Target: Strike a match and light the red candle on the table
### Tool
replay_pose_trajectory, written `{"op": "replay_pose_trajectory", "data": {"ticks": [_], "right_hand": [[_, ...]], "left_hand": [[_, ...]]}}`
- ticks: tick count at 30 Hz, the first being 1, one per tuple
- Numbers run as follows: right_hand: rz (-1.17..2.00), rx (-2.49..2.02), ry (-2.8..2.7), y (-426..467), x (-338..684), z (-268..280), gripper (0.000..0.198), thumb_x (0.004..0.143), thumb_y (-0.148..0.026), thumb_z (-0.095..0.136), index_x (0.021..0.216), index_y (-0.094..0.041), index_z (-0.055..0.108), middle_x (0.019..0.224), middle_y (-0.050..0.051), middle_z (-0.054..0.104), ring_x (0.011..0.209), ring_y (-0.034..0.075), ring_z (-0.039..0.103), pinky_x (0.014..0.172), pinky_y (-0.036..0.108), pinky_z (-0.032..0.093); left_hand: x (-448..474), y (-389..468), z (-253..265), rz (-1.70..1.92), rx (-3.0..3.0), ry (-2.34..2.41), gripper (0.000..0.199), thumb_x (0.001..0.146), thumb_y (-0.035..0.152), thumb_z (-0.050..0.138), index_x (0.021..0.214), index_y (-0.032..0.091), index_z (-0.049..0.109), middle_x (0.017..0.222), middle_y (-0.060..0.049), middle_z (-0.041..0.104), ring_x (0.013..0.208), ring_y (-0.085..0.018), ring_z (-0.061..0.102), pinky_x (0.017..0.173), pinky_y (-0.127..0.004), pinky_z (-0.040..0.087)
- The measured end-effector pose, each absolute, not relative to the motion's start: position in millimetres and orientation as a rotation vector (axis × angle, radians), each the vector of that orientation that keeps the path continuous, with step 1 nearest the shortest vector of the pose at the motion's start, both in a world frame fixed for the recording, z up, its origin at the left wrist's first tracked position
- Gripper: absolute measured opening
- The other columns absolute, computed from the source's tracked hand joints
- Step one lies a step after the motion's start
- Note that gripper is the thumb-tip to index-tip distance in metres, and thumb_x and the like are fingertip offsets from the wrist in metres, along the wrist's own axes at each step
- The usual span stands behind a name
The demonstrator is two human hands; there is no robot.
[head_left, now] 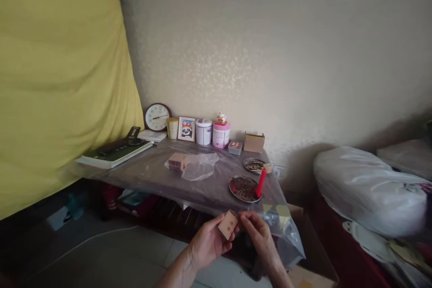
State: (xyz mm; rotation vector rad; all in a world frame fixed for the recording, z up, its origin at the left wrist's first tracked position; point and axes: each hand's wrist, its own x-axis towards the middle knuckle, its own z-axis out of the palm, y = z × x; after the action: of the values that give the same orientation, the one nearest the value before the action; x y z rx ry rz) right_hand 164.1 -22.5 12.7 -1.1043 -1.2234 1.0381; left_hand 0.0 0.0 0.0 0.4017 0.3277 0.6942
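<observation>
My left hand (207,243) holds a small tan box with a red mark (227,224), a matchbox by its look, in front of the table's near edge. My right hand (258,234) is close beside it, fingers curled at the box's right end; whether they pinch anything is too small to tell. Just beyond my hands a red candle (261,182) leans on a round metal plate (243,188) holding dark bits. A second plate (254,164) lies behind it.
The low table (151,173) is covered in clear plastic. On it lie a plastic bag with small boxes (189,164), books (113,153), a clock (157,117), tins (212,132) and a cardboard box (254,142). A white bag (364,189) rests at right, yellow cloth (57,85) hangs at left.
</observation>
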Motion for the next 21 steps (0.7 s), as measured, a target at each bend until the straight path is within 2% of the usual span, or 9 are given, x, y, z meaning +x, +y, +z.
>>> {"op": "replay_pose_trajectory", "data": {"ticks": [3, 8, 21], "right_hand": [[1.083, -1.092, -1.226, -21, 161, 11, 0.033, 0.074, -0.049, 0.064, 0.077, -0.016, 0.062, 0.063, 0.0, 0.06, 0.06, 0.015, 0.055, 0.062, 0.026, 0.045], [1.091, -1.115, -1.227, -20, 161, 10, 0.032, 0.074, -0.048, 0.064, 0.077, -0.016, 0.062, 0.059, -0.001, 0.058, 0.056, 0.014, 0.054, 0.059, 0.026, 0.044], [0.803, -1.245, -1.482, -25, 170, 10, 0.018, 0.08, -0.035, 0.059, 0.084, -0.019, 0.067, 0.08, 0.003, 0.065, 0.077, 0.018, 0.058, 0.072, 0.027, 0.043]], "left_hand": [[0, -1, 0, 0.666, 0.428, 0.328, 0.039, 0.086, 0.036, 0.051, 0.11, 0.006, 0.058, 0.089, -0.011, 0.066, 0.068, -0.013, 0.061, 0.058, -0.021, 0.045], [0, -3, 0, 0.649, 0.467, 0.305, 0.039, 0.087, 0.037, 0.049, 0.108, 0.005, 0.059, 0.089, -0.01, 0.065, 0.068, -0.013, 0.06, 0.058, -0.021, 0.044], [-3, -4, 0, 0.625, 0.465, 0.367, 0.032, 0.085, 0.032, 0.047, 0.104, 0.008, 0.056, 0.086, -0.013, 0.064, 0.064, -0.013, 0.059, 0.056, -0.022, 0.042]]}}
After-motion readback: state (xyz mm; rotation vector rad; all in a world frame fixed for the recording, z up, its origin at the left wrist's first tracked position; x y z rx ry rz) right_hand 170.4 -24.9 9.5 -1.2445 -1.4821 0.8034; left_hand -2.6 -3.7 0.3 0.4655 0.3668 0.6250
